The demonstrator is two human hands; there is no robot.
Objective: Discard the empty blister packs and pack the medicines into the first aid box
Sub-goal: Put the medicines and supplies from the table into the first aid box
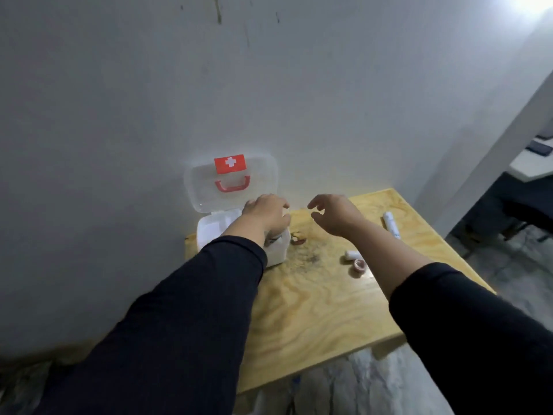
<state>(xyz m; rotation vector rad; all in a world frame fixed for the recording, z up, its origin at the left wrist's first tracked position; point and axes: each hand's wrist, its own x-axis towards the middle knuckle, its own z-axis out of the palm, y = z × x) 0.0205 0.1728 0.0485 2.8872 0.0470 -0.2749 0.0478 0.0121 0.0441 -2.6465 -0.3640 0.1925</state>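
Left hand (266, 215), fingers curled down into the open box (239, 232), grip hidden; right hand (335, 214) hovers beside it, fingers spread, empty. Packing step: tube (391, 224), roll (360, 266) and capsule (350, 254) remain on the worktop (314, 301), calling for a right-hand reach.

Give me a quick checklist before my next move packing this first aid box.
1. First aid box lid open, leaning back toward the wall: ok.
2. Left hand over the box; whether it holds anything: cannot tell.
3. Right hand open and empty: ok.
4. White tube, small white item and tape roll not packed: not ok.
5. Empty blister packs discarded: cannot tell.
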